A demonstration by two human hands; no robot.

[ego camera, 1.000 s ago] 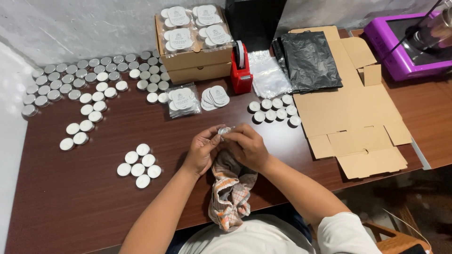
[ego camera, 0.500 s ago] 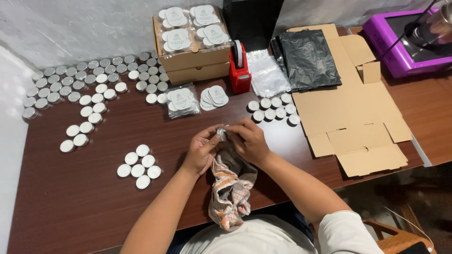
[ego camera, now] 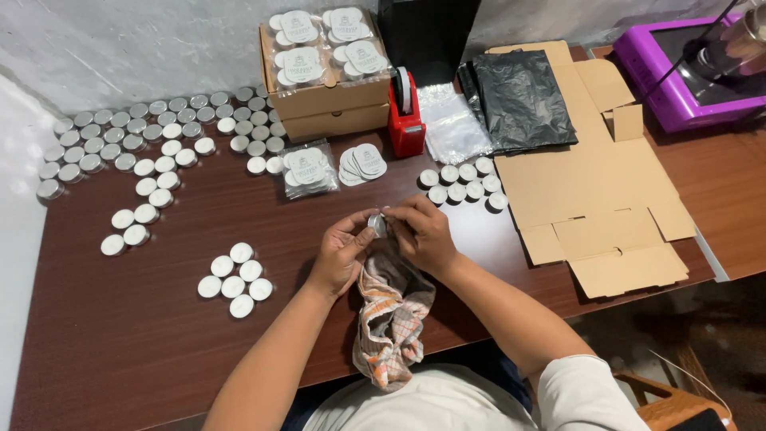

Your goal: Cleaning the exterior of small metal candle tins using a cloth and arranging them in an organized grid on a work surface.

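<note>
Head view | we pinch a small round tin (ego camera: pixel 377 224) between left hand (ego camera: pixel 341 254) and right hand (ego camera: pixel 423 233) above the checked cloth (ego camera: pixel 392 313) | step: wiping, we judge | next calls for firm grip.

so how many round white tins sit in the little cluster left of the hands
6, bunched on the brown table: top one, then; a seventh below makes 7.

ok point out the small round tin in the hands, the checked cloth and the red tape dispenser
small round silver tin (ego camera: pixel 377 225), head view, on its rim between the fingers
checked orange-grey cloth (ego camera: pixel 392 315), head view, on its hanging middle fold
red plastic tape dispenser (ego camera: pixel 406 128), head view, on its red body
</note>
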